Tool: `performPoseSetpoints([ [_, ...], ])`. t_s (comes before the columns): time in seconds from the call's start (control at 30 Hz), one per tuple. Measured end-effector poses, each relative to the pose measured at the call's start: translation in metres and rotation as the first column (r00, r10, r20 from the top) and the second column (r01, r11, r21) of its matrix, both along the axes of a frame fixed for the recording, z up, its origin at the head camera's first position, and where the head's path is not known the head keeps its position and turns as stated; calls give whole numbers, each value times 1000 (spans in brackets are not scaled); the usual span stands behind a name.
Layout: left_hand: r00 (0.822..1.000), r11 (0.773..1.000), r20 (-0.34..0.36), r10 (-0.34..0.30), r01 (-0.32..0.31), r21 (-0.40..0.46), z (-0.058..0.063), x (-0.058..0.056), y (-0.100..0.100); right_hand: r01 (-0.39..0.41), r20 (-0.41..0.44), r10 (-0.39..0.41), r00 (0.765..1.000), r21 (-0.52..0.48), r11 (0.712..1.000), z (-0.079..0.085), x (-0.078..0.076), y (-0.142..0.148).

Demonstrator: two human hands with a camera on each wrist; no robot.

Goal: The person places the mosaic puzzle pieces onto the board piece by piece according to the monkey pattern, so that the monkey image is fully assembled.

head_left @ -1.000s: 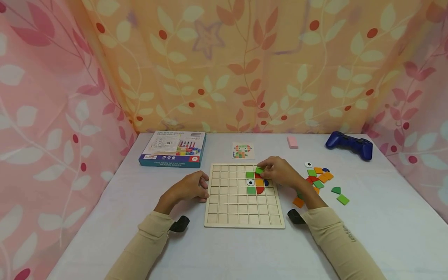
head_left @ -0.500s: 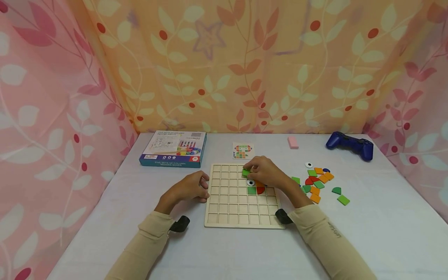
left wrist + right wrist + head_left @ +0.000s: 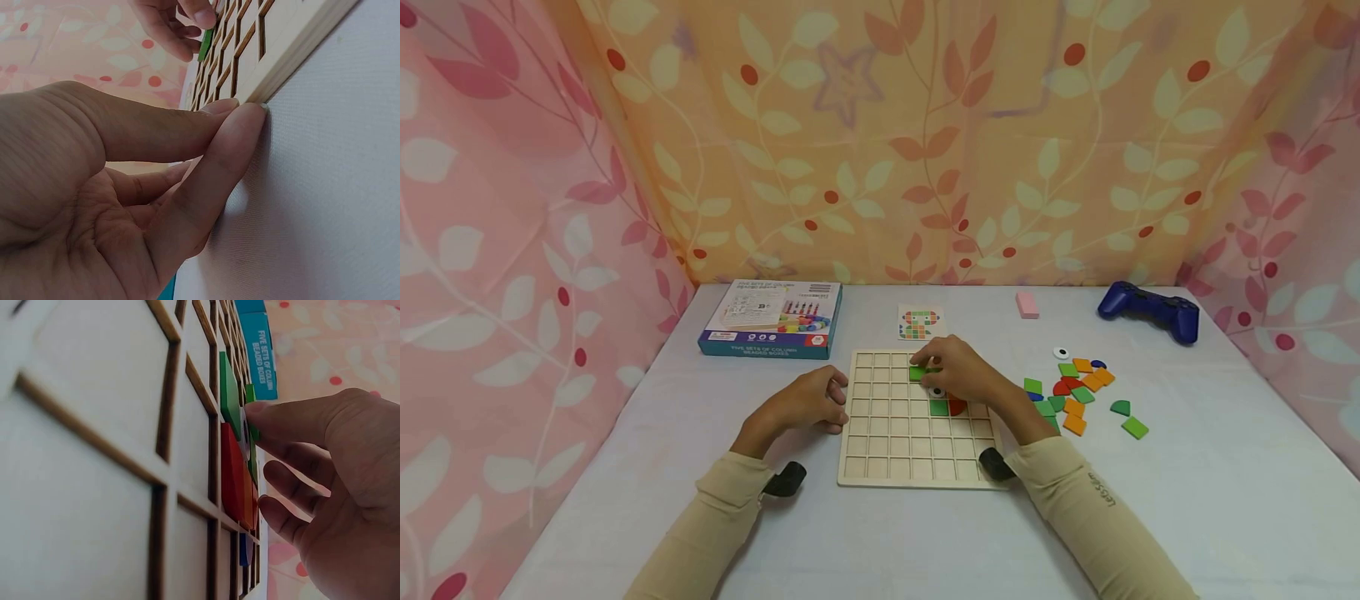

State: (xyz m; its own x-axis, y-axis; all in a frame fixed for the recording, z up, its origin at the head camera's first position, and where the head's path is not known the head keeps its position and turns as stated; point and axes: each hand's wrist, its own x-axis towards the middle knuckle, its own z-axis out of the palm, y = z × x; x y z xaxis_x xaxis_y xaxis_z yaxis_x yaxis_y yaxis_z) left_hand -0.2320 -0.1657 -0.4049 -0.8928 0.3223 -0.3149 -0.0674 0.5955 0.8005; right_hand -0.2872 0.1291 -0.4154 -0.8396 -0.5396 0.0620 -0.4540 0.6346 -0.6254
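A wooden grid board (image 3: 887,450) lies on the white table. My left hand (image 3: 808,398) grips its left edge; in the left wrist view, thumb and index fingertips (image 3: 247,122) meet at the board's rim. Over the upper rows, my right hand (image 3: 958,367) pinches a light green square tile (image 3: 916,375) between thumb and fingers, at a cell left of the tiles in the board. A white eye tile (image 3: 937,392), a green tile (image 3: 939,408) and a red rounded tile (image 3: 957,407) sit in cells beneath that hand. In the right wrist view, a blue piece (image 3: 245,550) and orange ones also show.
Right of the board lie several loose tiles (image 3: 1082,378) in green, orange, red and blue. Behind it are a pattern card (image 3: 921,323) and a pink block (image 3: 1027,305). A boxed set (image 3: 771,321) stands back left, a blue game controller (image 3: 1150,312) back right.
My right hand has moved left across the board's upper rows with the light green tile, past the tiles in the cells. My left hand has stayed at the board's left edge.
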Motion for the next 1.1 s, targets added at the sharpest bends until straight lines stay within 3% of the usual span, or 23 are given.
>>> performPoseSetpoints([
  [0.33,1000,1000,4,-3,3,3,-1,-1,-1,9,-38,-7,999,33,999,-2,-1,-4],
  [0.57,1000,1000,3,-4,4,-6,-1,-1,-1,36,1,-36,999,24,999,2,3,-2],
  [0.9,1000,1000,17,5,-5,7,-1,-1,0,77,-2,-77,997,10,997,9,9,24],
  [1.1,1000,1000,9,4,-3,-6,0,0,0,150,33,-151,988,26,988,15,13,47],
])
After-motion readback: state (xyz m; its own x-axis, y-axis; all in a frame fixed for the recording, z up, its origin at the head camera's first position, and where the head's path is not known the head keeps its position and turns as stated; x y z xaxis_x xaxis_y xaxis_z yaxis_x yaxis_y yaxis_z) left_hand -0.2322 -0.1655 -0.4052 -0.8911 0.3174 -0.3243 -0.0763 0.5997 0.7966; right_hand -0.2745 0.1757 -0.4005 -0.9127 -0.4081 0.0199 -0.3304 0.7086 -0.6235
